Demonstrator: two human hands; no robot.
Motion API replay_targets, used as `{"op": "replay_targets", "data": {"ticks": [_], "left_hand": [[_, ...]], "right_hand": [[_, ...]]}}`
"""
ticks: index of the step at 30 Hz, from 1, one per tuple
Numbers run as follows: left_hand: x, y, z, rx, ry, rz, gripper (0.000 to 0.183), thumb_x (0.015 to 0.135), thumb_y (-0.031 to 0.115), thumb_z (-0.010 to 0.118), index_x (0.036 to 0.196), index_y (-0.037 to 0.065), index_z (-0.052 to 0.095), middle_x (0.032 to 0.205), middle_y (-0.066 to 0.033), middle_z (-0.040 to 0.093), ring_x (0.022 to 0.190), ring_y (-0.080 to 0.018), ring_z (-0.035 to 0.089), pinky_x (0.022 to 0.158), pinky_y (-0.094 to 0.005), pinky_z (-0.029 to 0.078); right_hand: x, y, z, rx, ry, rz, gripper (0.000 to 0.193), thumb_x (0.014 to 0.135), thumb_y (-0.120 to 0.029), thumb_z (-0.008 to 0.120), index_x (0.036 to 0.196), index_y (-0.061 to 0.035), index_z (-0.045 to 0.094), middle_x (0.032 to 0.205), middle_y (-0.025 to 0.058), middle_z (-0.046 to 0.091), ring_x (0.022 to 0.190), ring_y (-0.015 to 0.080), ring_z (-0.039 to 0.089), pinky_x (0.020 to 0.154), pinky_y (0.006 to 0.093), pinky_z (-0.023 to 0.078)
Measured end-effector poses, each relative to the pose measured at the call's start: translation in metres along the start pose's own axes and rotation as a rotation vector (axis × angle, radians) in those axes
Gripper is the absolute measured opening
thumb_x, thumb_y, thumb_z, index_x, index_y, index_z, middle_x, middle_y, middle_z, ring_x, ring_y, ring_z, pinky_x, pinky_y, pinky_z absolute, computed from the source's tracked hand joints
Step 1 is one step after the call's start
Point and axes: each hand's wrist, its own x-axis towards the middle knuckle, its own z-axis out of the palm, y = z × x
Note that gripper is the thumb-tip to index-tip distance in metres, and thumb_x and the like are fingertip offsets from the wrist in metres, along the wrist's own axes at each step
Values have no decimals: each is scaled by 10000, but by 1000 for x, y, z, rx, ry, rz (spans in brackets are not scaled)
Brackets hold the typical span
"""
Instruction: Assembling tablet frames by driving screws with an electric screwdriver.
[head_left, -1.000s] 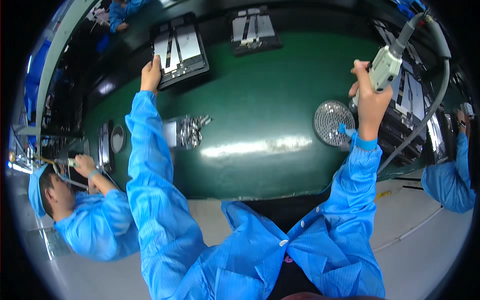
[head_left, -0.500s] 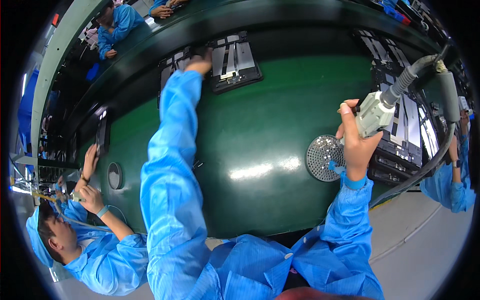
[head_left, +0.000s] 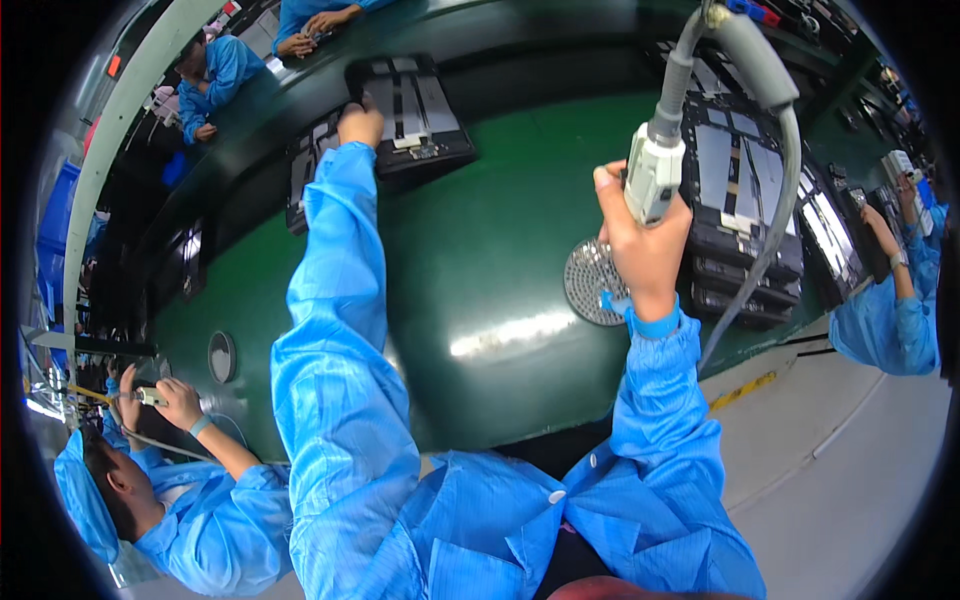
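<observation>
At the far middle of the green bench, my left hand (head_left: 360, 124) is closed at the left edge of an opened flat device (head_left: 408, 112), a black tablet-like casing with grey panels and a small board; its fingertips are partly hidden. Another such device (head_left: 305, 165) lies left of that hand. My right hand (head_left: 648, 245) is wrapped round a pale corded power screwdriver (head_left: 655, 172), whose grey cable rises from its top. Beneath and left of this hand is a round perforated metal screw dish (head_left: 590, 278) with a blue tag. The screwdriver's tip is hidden.
Stacked opened devices (head_left: 735, 185) stand right of my right hand, with the hanging cable (head_left: 785, 190) curving before them. A small round dish (head_left: 222, 356) is at the bench's left. Co-workers in blue sit at left (head_left: 205, 520), right (head_left: 890, 320) and across the bench (head_left: 215, 80).
The whole view has shifted. My left hand, blurred before, is clearer at the device's edge. The screwdriver in my right hand stands more upright. The left co-worker's hand has left a dark panel.
</observation>
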Motion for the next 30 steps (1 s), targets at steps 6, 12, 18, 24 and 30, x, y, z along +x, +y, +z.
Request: {"op": "replay_targets", "data": {"ticks": [6, 12, 18, 24, 30], "left_hand": [[-110, 5, -122, -567, -211, -28, 491, 1036, 330, 454, 1183, -117, 594, 1098, -219, 689, 1028, -257, 642, 893, -358, 483], [-322, 4, -169, -541, -210, 8, 497, 1058, 264, 440, 1407, -90, 440, 1406, -277, 515, 1336, -335, 482, 1120, -371, 349], [-396, -4, -142, -736, -227, -70, 487, 1054, 233, 436, 1434, -68, 393, 1260, -275, 618, 1164, -348, 615, 985, -381, 461], [-399, 2, -137, -227, -127, -81, 376, 971, 196, 512, 1268, -23, 584, 1113, -247, 593, 1083, -412, 511, 967, -488, 399], [-374, -7, -159, -16, 143, 8, 309, 941, 301, 613, 1171, 104, 676, 1207, -184, 523, 1161, -371, 460, 997, -555, 312]], "right_hand": [[-22, -45, -18, 165, 61, -29, 199, 851, -86, 717, 988, 56, 693, 732, 74, 682, 495, 112, 596, 480, 264, 464], [-29, -82, -91, 173, 236, -175, 174, 856, -69, 627, 876, 49, 753, 1004, 123, 703, 541, 188, 638, 514, 284, 501], [-6, -88, -157, 35, 512, -402, 214, 861, -37, 612, 961, 140, 676, 1039, 186, 670, 677, 281, 675, 630, 358, 564], [21, -65, -120, 296, 339, -380, 231, 884, -42, 561, 938, 174, 622, 934, 279, 677, 607, 285, 626, 593, 377, 546], [57, -62, -103, 387, 549, -462, 239, 832, -65, 583, 854, 172, 609, 832, 292, 631, 577, 309, 607, 561, 390, 555]]}}
